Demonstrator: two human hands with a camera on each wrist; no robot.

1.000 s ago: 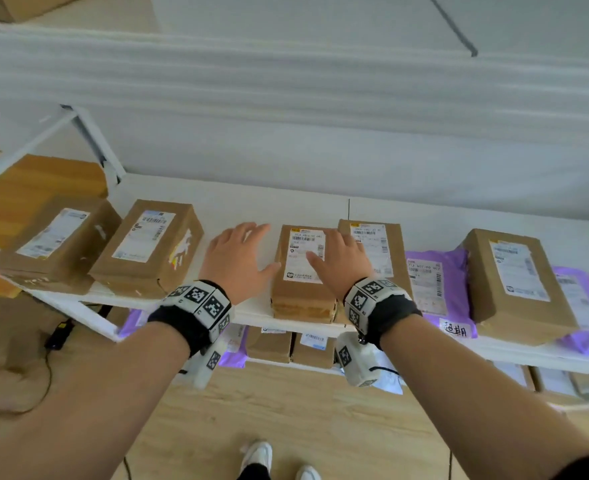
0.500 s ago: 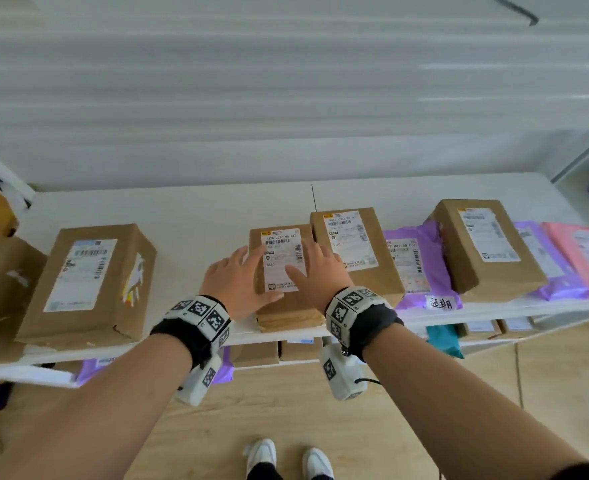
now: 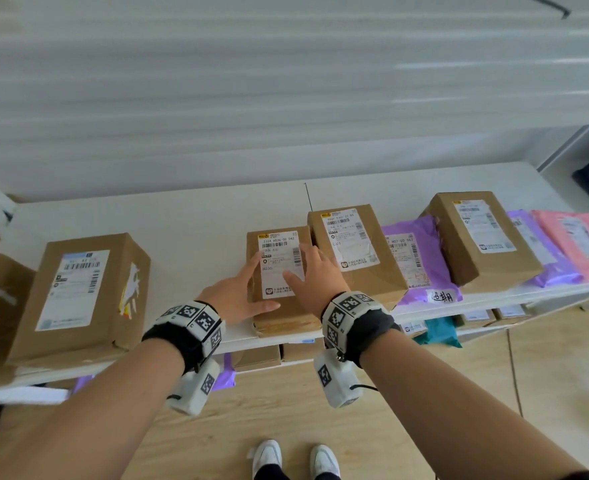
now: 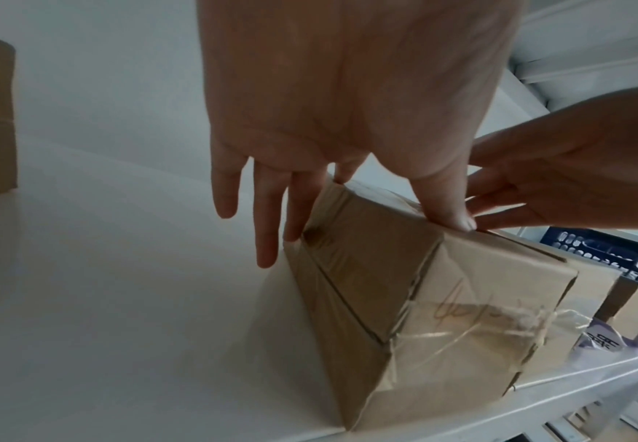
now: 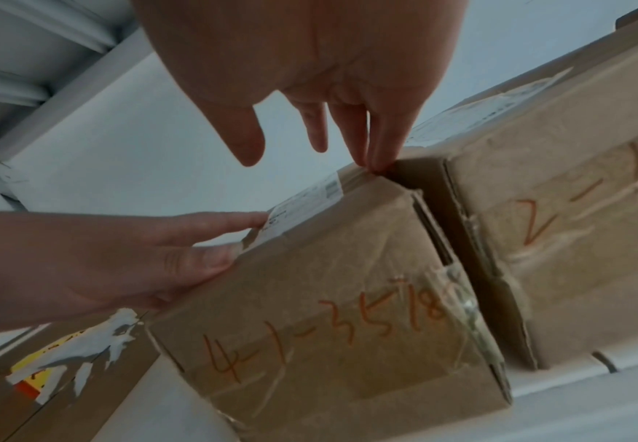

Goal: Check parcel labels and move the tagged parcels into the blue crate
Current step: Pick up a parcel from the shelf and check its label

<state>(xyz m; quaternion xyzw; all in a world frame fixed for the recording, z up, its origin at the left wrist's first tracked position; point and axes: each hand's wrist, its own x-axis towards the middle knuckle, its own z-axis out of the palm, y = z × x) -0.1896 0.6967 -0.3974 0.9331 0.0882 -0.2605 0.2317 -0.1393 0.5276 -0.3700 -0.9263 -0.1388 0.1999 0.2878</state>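
1. Leftmost, well to the left of the left hand (image 3: 232, 297), a large cardboard box (image 3: 78, 296) lies on the shelf (image 3: 196, 230).
2. The left hand, fingers straight, presses the left side of the small labelled parcel (image 3: 281, 289).
3. The right hand (image 3: 312, 277), fingers relaxed, rests on the parcel's label.
4. Right of that hand: another box (image 3: 355, 251), then a purple mailer (image 3: 421, 268).

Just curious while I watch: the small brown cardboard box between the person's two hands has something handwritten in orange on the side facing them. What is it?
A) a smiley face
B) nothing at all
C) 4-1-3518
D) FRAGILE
C: in the right wrist view, the small brown cardboard box shows orange handwritten digits reading roughly 4-1-3518 on its near side.
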